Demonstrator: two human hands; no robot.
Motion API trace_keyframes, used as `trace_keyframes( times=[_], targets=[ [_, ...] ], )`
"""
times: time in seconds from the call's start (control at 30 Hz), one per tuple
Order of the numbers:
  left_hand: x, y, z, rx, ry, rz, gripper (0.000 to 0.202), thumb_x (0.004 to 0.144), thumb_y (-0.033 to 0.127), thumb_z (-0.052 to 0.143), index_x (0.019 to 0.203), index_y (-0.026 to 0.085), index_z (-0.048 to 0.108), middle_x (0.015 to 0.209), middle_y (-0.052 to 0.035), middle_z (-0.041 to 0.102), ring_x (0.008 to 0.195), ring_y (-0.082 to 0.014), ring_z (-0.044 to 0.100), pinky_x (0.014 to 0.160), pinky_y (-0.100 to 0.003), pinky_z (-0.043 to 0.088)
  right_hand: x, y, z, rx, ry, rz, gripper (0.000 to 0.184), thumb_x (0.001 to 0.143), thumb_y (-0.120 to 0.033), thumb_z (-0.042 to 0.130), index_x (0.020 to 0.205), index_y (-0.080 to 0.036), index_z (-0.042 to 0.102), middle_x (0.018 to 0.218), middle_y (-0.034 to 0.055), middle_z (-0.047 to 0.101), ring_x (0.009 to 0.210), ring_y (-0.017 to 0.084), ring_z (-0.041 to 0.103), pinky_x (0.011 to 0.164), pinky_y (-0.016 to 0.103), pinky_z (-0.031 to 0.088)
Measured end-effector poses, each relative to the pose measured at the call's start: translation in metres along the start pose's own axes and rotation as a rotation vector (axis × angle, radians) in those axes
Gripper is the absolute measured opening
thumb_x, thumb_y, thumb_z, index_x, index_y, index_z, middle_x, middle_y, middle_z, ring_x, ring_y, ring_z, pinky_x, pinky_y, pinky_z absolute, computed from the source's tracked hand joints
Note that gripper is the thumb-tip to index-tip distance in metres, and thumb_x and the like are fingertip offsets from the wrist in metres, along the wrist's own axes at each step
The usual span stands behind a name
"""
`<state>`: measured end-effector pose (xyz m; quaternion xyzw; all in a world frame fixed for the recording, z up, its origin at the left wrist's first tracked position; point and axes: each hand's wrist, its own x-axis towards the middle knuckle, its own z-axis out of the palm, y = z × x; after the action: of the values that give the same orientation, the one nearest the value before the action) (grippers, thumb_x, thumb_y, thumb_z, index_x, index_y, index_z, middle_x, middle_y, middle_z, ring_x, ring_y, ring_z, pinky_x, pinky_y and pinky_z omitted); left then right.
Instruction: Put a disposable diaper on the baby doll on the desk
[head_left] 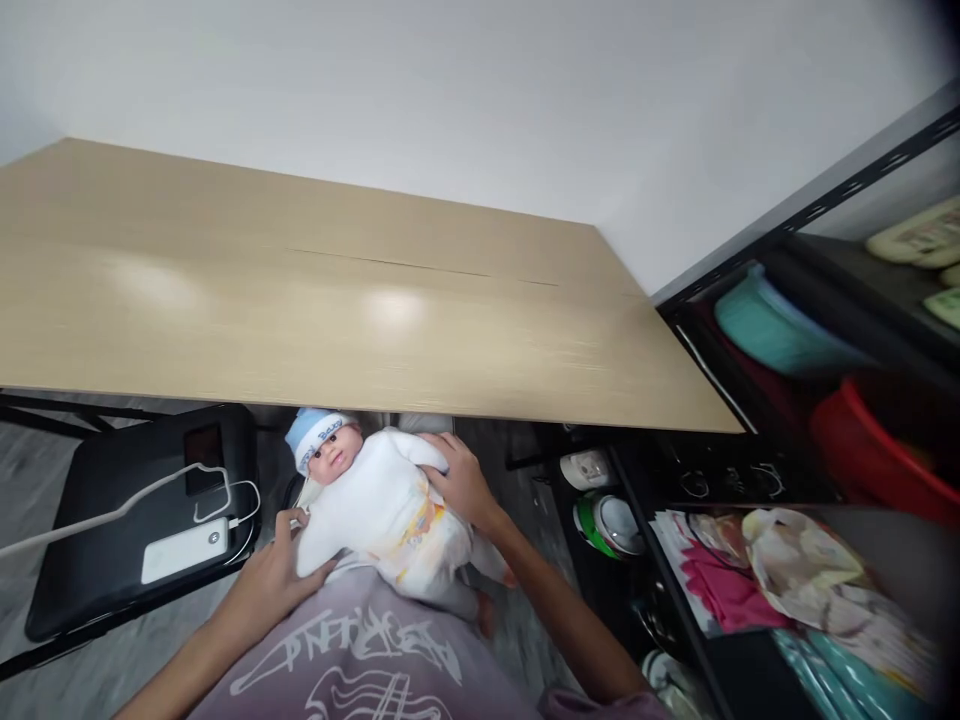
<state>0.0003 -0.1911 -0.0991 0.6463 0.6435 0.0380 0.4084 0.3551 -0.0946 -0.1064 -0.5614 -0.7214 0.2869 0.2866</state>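
Note:
A baby doll (367, 490) in a white top and a blue-and-white knit cap lies tilted across my lap, face up, its head toward the upper left. It wears a diaper (427, 530) with an orange and yellow print, and its bare feet point to the lower right. My left hand (281, 565) grips the doll's arm and shoulder on the left side, thumb and fingers around the sleeve. My right hand (459, 480) is curled over the doll's other arm and side, with part of its fingers hidden behind the sleeve.
A wooden table (360, 330) spans the view just beyond the doll. At left, a black chair (82, 540) holds a white power bank (184, 550) with a cable and a dark phone (204, 460). Right-hand shelves carry a teal basin (780, 325), a red basin (877, 450) and folded cloths (731, 590).

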Motion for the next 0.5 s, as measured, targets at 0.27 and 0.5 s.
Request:
trace_keyframes(
  times=[0.27,0.5],
  targets=[
    [0.007,0.007,-0.029,0.416,-0.128,0.03,0.079,0.106,0.069,0.046,0.161,0.013,0.05,0.109,-0.022,0.084,0.109,-0.0499,0.081,0.095,-0.052,0.055,0.007,0.051,0.022,0.172,-0.049,0.179,0.04,0.092,-0.055,0.078,0.127,-0.037,0.087,0.13,0.015,0.084,0.127,0.038,0.079,0.11,0.053,0.065],
    [-0.006,0.005,-0.028,0.467,-0.085,0.153,0.073,0.106,0.057,0.059,0.165,0.014,0.059,0.142,-0.0264,0.078,0.133,-0.0484,0.073,0.112,-0.059,0.055,-0.029,0.058,-0.002,0.268,-0.157,0.182,0.044,0.102,-0.06,0.067,0.127,-0.027,0.083,0.129,0.011,0.087,0.124,0.032,0.081,0.116,0.053,0.061]
  ],
)
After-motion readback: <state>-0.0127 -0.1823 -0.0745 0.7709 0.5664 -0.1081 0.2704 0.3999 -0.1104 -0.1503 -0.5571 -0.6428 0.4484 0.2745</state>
